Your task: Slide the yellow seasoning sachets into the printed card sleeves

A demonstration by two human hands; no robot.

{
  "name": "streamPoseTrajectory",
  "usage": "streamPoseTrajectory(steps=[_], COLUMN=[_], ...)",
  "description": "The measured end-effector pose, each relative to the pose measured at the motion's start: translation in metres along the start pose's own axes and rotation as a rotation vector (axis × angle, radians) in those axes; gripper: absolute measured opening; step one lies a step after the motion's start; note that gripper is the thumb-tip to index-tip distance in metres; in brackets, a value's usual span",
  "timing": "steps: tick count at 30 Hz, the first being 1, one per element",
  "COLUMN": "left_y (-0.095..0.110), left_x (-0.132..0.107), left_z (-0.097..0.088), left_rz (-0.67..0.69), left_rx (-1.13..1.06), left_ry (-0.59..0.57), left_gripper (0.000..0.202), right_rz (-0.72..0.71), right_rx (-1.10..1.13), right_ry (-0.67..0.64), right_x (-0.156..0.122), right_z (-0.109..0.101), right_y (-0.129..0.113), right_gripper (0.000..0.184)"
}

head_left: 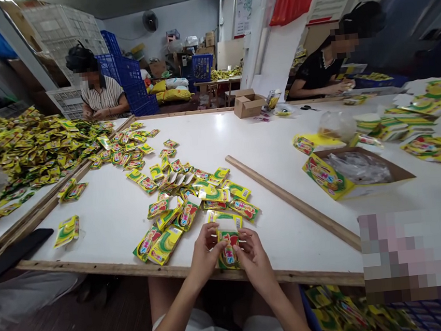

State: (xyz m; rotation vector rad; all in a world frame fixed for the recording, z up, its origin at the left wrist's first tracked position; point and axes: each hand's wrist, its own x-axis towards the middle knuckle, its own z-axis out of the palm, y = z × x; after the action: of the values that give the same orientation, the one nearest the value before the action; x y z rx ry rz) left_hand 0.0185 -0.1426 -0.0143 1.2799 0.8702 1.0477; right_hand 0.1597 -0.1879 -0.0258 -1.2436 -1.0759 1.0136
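Heaps of yellow-and-green packets [27, 147] fill the far left, fenced off from the white tabletop [104, 213] by a wooden rail [45, 208]. To judge by its bulk, that pile is stock not yet gone through. A dark flat object [16, 250] lies at the near left edge, and a stray packet [66, 231] lies alone just beyond it.

Toward the middle a loose scatter of packets [185, 200] trails from the rail down to the near edge, some face up and some showing white backs. These look drawn from the heap and waiting.

At the near edge, just in front of that scatter, the left hand [203, 255] and the right hand [255, 258] meet on a single sachet [228, 250]. Each grip is pinched shut on it, the left on its left side and the right on its right. The sachet stands upright between them, above the tabletop's wooden lip.

Right of the hands a long wooden strip [290, 200] runs diagonally, and past it sits an open cardboard box [361, 172] with a printed carton against its wall and clear plastic inside. Further right lie stacks of flat printed cartons [434, 113], and below the tabletop a blue crate [355, 314] holds more packets.

My reading: one piece in hand, a few dozen close by, far more on the left — most of the work remains.
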Motion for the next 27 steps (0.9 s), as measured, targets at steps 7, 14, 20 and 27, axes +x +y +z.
streamPoseTrajectory(steps=[7, 14, 20, 27], left_y=[0.002, 0.004, 0.004, 0.011], left_x=[0.004, 0.010, 0.009, 0.003], left_z=[-0.010, -0.005, 0.006, 0.006], left_rz=[-0.051, 0.055, 0.111, 0.107], left_rx=[-0.005, 0.061, -0.011, 0.170], left_ry=[-0.053, 0.020, 0.049, 0.070], left_gripper=[0.030, 0.020, 0.022, 0.016], right_rz=[-0.066, -0.118, -0.156, -0.195], right_rx=[-0.196, -0.284, -0.157, -0.228], right_ry=[-0.051, -0.137, 0.001, -0.048], right_x=[0.011, 0.028, 0.027, 0.021], right_z=[-0.011, -0.009, -0.009, -0.009], right_y=[-0.015, -0.030, -0.016, -0.019], right_gripper=[0.029, 0.027, 0.025, 0.019])
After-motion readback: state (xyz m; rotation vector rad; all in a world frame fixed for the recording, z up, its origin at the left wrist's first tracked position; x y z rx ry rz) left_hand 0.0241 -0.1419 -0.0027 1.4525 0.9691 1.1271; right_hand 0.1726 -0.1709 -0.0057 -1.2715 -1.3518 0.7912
